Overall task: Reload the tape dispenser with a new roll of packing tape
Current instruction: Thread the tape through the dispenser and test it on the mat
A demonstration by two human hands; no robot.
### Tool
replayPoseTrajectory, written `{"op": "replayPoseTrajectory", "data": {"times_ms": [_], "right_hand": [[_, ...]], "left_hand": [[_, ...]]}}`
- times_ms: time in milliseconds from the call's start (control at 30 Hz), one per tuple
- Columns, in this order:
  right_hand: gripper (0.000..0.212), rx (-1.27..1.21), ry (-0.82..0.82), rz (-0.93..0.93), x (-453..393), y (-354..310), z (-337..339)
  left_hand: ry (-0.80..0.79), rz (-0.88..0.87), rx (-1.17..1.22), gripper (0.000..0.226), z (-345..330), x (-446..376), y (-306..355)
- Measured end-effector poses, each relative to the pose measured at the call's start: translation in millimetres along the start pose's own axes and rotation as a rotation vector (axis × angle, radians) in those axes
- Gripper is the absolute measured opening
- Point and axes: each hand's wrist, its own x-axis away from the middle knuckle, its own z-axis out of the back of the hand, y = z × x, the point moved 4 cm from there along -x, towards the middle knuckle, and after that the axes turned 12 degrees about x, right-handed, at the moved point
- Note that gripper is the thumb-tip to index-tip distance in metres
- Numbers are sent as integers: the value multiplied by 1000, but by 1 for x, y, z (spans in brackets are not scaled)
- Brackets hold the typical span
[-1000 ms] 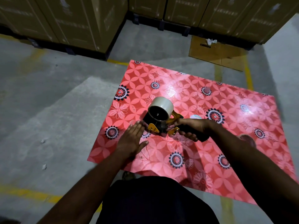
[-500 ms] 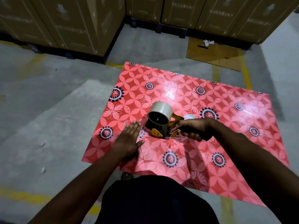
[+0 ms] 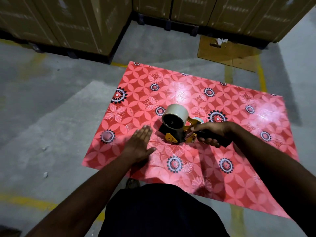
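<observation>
A yellow and black tape dispenser [image 3: 177,136] rests on a red flowered mat [image 3: 230,182] on the floor. A pale roll of packing tape [image 3: 177,111] sits on its spindle, its dark hollow core facing me. My right hand [image 3: 212,132] is closed around the dispenser's black handle. My left hand [image 3: 140,144] lies flat on the mat with fingers together, just left of the dispenser's front end and apart from it. A small pale round object [image 3: 198,119] peeks out behind the dispenser; I cannot tell what it is.
Stacks of brown cartons [image 3: 71,23] on dark pallets line the back. A flat piece of cardboard [image 3: 227,52] lies on the concrete floor at the back right. Yellow floor lines [image 3: 260,77] run past the mat. My dark-clothed knee [image 3: 159,212] fills the bottom centre.
The view has drifted slightly. My left hand has slid a little to the left, away from the dispenser. My right hand keeps its grip on the handle.
</observation>
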Motion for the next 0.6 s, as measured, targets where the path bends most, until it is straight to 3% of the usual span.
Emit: {"op": "replayPoseTrajectory", "data": {"times_ms": [400, 600], "right_hand": [[57, -34, 55, -39, 19, 32, -3], [58, -20, 47, -46, 22, 27, -9]], "left_hand": [[-49, 13, -29, 90, -9, -10, 13], [-38, -39, 10, 93, -19, -18, 51]]}}
